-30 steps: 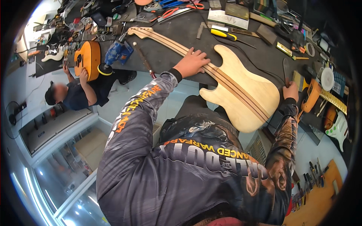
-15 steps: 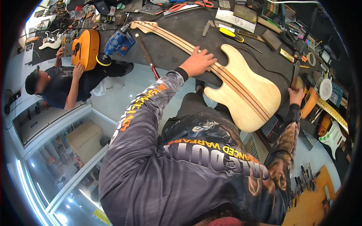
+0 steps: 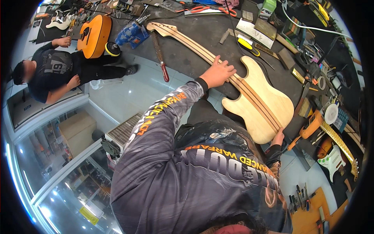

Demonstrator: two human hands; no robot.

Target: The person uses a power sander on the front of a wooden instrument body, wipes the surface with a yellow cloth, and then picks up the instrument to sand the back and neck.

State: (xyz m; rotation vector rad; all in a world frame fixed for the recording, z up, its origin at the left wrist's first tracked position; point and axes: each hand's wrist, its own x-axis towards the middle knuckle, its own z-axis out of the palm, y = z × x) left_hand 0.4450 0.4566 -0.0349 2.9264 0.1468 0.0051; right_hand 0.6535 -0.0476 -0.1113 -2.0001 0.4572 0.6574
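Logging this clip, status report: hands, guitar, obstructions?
Left hand on neck; right hand at tail end. Bare-wood guitar overhangs bench edge. Screwdriver lies close by.

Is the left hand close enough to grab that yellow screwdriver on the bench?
Probably yes. The left hand is on the guitar neck, and mostly bare bench lies between it and the yellow screwdriver. It would likely have to leave the neck first.

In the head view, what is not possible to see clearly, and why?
Head view:
Bare-wood solid-body guitar: underside, hidden by its own body.
Left hand: palm, hidden by the hand's back.
Right hand: some fingers, apparently hidden by the guitar.
Bench clutter, upper left: too small to identify.
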